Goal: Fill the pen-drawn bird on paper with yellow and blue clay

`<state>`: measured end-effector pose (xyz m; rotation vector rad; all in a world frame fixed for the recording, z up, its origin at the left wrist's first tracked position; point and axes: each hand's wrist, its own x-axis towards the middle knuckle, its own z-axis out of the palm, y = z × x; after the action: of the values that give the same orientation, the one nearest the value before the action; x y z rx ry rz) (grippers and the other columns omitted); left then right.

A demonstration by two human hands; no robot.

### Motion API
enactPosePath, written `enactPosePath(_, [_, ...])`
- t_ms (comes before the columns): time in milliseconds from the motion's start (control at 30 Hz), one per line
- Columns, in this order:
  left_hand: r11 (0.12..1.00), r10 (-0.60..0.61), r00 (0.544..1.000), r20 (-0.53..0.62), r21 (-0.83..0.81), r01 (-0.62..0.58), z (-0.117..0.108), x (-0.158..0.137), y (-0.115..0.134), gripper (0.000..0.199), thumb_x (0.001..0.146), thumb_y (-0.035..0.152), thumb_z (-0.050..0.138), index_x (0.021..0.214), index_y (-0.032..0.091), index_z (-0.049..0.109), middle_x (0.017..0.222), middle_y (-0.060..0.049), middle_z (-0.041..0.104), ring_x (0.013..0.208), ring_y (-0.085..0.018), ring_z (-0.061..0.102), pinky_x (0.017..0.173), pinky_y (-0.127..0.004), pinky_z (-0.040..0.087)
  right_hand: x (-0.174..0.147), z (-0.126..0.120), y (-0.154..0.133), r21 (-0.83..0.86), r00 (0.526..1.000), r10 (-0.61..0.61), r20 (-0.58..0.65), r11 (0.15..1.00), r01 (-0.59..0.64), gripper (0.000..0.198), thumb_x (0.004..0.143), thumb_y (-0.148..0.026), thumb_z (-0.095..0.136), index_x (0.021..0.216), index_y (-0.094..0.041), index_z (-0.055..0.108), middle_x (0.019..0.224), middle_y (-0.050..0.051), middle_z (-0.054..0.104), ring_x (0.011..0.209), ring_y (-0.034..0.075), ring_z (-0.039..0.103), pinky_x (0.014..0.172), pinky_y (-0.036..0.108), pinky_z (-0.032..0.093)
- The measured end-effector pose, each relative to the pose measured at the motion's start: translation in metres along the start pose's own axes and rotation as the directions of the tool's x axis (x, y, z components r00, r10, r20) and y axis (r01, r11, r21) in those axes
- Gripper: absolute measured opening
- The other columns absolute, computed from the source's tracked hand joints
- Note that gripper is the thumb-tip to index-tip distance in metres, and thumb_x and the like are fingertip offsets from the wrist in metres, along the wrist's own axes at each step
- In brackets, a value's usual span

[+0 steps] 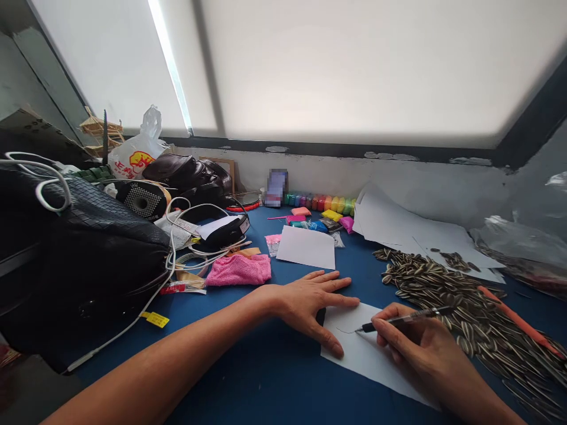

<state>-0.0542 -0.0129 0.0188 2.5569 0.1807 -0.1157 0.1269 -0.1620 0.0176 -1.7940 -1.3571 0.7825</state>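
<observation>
A white sheet of paper (376,363) lies on the blue tabletop near the front. My left hand (312,304) rests flat over its left edge, fingers spread, with a small dark thing partly hidden under the palm. In my right hand (419,342) is a black pen (398,321), pinched between thumb and fingers. Its tip touches the paper, at the end of a thin curved line drawn there. Another white piece of paper (306,247) lies flat just beyond my left hand.
Sunflower seeds (425,283) are heaped at the right, an orange stick (522,321) across them. Behind stand curled white sheets (398,221) and coloured clay packets (328,203). At left are a black bag (88,265), white cables, a pink cloth (239,270) and a plastic bag (139,150).
</observation>
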Motion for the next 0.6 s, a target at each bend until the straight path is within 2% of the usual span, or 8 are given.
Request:
enactPosePath(233, [1.000,-0.005,1.000,0.002,0.000,0.005,-0.0004,0.0001,0.0009,0.093,0.075,0.069,0.062,0.150,0.024,0.030,0.161,-0.008,0.006,0.148,-0.029,-0.005,0.118,-0.048,-0.001,-0.0022,0.0021,0.0015,0.012,0.998,-0.001,-0.066,1.000,0.002,0.031,0.080,-0.050,0.059,0.063,-0.025,0.062,0.054,-0.002,0.056,0.050,0.015,0.051,0.054,0.026,0.042])
enactPosePath(600, [1.000,-0.016,1.000,0.010,0.009,0.015,-0.0006,0.0004,0.0017,0.093,0.075,0.068,0.062,0.150,0.025,0.029,0.161,-0.008,0.004,0.148,-0.029,-0.005,0.118,-0.049,-0.001,-0.0002,-0.0030,0.0039,-0.049,1.000,-0.003,-0.031,0.999,0.001,0.035,0.081,-0.054,0.059,0.062,-0.025,0.063,0.054,-0.002,0.056,0.050,0.014,0.053,0.052,0.024,0.042])
